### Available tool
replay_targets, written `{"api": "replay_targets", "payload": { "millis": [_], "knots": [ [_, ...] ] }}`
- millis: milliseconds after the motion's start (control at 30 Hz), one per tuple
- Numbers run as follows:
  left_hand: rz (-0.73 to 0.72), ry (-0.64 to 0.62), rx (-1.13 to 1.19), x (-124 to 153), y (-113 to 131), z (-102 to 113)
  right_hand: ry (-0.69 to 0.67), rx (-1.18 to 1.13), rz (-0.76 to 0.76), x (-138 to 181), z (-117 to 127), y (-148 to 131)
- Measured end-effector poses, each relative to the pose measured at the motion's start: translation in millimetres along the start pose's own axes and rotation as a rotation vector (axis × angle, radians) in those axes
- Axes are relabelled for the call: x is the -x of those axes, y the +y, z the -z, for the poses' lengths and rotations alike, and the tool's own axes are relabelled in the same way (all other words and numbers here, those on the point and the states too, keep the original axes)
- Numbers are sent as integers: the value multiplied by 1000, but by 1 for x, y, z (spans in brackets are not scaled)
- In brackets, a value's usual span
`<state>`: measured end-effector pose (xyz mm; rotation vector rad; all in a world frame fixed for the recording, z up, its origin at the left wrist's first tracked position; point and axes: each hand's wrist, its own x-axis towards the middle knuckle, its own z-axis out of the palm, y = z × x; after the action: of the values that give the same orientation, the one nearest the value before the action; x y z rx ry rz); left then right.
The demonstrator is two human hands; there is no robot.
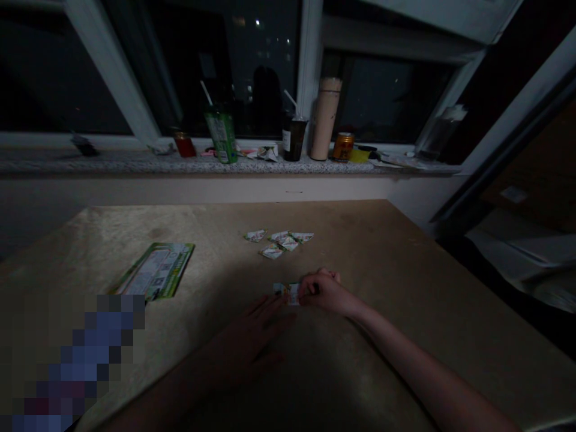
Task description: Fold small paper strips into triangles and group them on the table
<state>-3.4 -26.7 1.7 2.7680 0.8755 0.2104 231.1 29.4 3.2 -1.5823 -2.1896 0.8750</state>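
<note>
A small folded piece of printed paper (288,292) lies on the brown table (382,264) just in front of me. My right hand (324,291) is curled over its right end, fingers pinched on it. My left hand (254,336) lies flat on the table with fingers stretched out, their tips touching the paper's near left edge. Several small folded paper pieces (279,242) lie in a loose group farther back, apart from both hands.
A green and white printed leaflet (155,271) lies on the table's left. On the window sill (112,163) stand a red can (185,144), a green bottle (222,137), a dark cup with a straw (294,138), a tall beige flask (324,119) and an orange can (343,147).
</note>
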Motion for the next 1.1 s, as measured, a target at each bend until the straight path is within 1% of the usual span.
{"api": "replay_targets", "payload": {
  "millis": [133, 300, 467, 567, 667, 767, 967, 1100],
  "knots": [
    [-2, 21, 26, 0, 2, 2, 45, -10, 30, 1, -5, 5],
    [75, 56, 33, -9, 1, 3, 113, -44, 53, 3, -10, 11],
    [165, 98, 14, -22, -6, -1, 119, -28, 93, 4, -10, 12],
    [173, 116, 5, -27, -8, -2, 128, 37, 169, 5, -8, 11],
    [178, 118, -4, -30, -9, -3, 179, 157, 315, 8, -4, 9],
    [187, 134, 3, -33, -10, -3, 196, 261, 443, 9, 0, 8],
    [186, 168, 64, -34, -9, 1, 192, 341, 506, 13, 0, 5],
    [216, 181, 21, -33, -7, 3, 189, 320, 526, 14, -3, 3]
  ]
}}
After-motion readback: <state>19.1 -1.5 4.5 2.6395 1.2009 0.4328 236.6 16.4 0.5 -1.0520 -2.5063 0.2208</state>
